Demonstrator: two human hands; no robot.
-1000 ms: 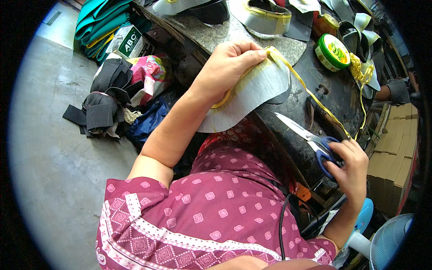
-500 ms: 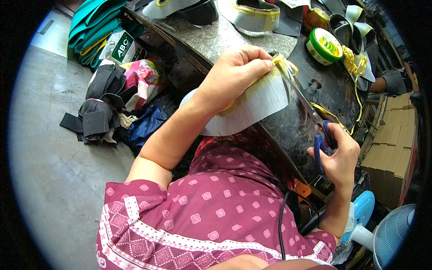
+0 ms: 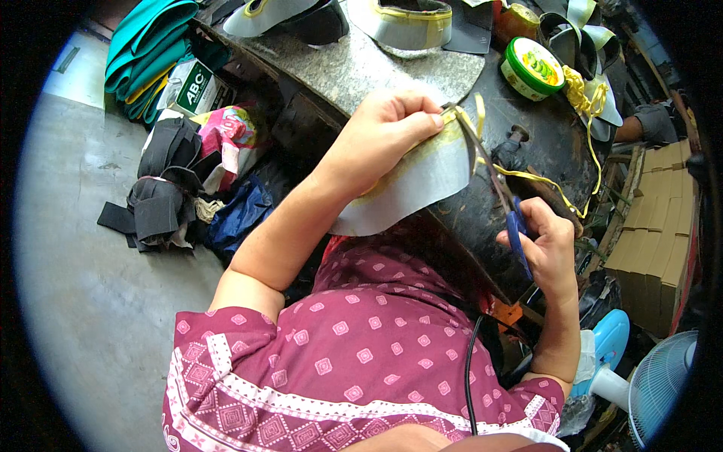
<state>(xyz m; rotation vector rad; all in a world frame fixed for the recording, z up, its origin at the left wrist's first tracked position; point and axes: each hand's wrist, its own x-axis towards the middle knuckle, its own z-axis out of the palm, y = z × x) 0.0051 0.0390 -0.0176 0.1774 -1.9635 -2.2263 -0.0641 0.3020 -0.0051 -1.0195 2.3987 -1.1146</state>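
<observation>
My left hand (image 3: 388, 134) pinches the upper edge of a curved, pale grey sheet piece (image 3: 422, 184) with yellow glue-like staining along that edge. In my right hand (image 3: 550, 245) are scissors (image 3: 518, 230) with blue handles. Their blades reach up to the edge just beside my left fingertips and look nearly closed there. A narrow yellow strip (image 3: 538, 177) sticks up at the blades and trails right across the dark work table (image 3: 482, 226), joining a tangled yellow bunch (image 3: 578, 89). How far the blades cut into the strip is too small to tell.
A green-rimmed tub (image 3: 532, 69) and shaped grey pieces (image 3: 413, 32) stand at the back, near a grey stone slab (image 3: 361, 68). Left lie black material rolls (image 3: 162, 200) and folded green cloth (image 3: 147, 45). Right are stacked cardboard pieces (image 3: 655, 218) and a fan (image 3: 663, 388).
My right hand has moved left with the scissors, and the blades have come closer together at the strip. My left hand keeps its pinch on the grey piece.
</observation>
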